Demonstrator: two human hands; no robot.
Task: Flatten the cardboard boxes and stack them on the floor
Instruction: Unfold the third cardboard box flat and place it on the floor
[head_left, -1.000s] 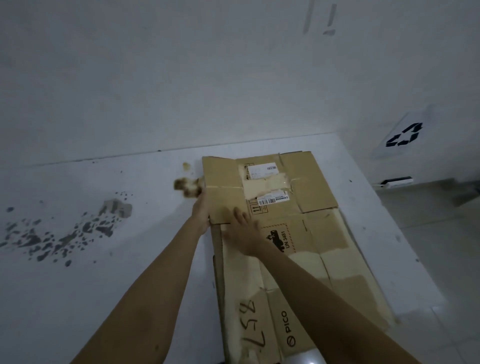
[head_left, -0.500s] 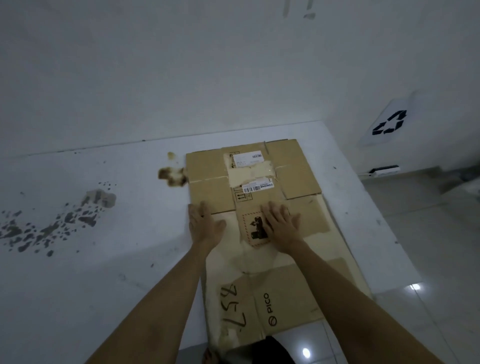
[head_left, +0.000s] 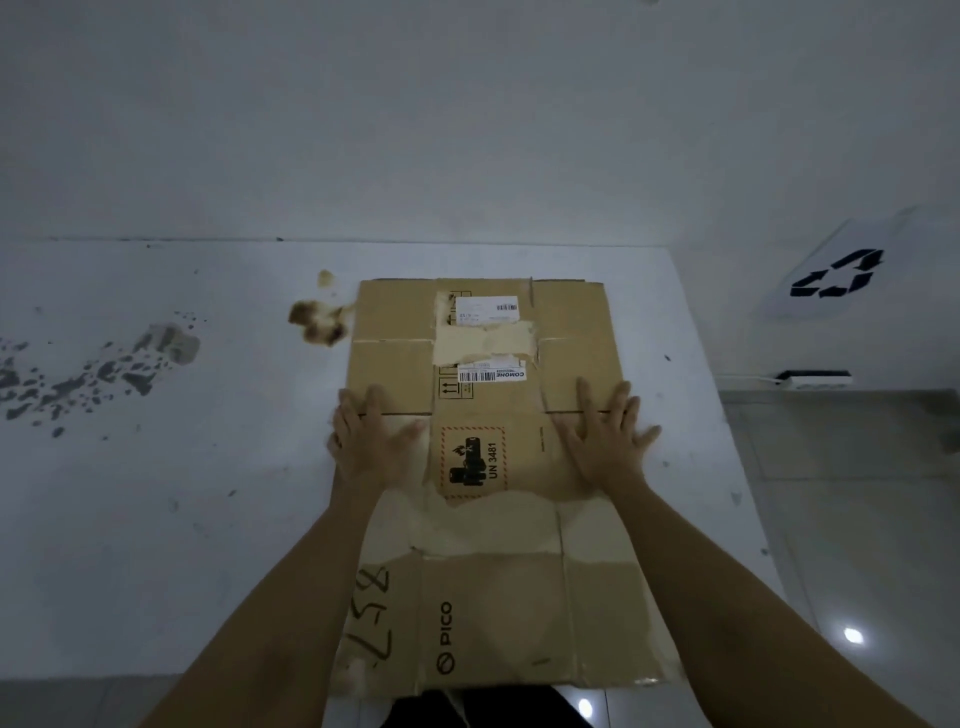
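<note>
A flattened cardboard box (head_left: 488, 467) is found lying on a white platform (head_left: 156, 519), its far edge toward the wall (head_left: 467, 130) and its near edge overhanging the platform's front, above the tiled floor (head_left: 857, 571). The left hand (head_left: 371, 447) is laid palm-down near the sheet's left edge, and the right hand (head_left: 605, 441) palm-down toward its right edge; the fingers of both are spread and straight, pressing rather than gripping, and nothing is held by either. The hands are placed on either side of a battery hazard label (head_left: 474, 461), at the fold line where the far flaps meet the panel. Shipping labels (head_left: 488, 312) and a strip of torn tape (head_left: 483, 340) are noted on those flaps. Large areas of the facing paper are seen to be stripped away, leaving pale patches across the middle, and the near corners appear frayed. From this the board is judged light, fairly stiff across the panels but weak along creases and torn areas, so tearing or sagging is to be expected if it is lifted by a flap or a damaged corner. It is judged best taken by the two long side edges, close to mid-length, where the board looks soundest. Its surface is considered dry and not slippery. A brown stain (head_left: 317, 319) touches the box's far-left corner, and dark speckling (head_left: 78, 379) is recorded well to the left. A recycling symbol (head_left: 836, 275) is seen at the right.
</note>
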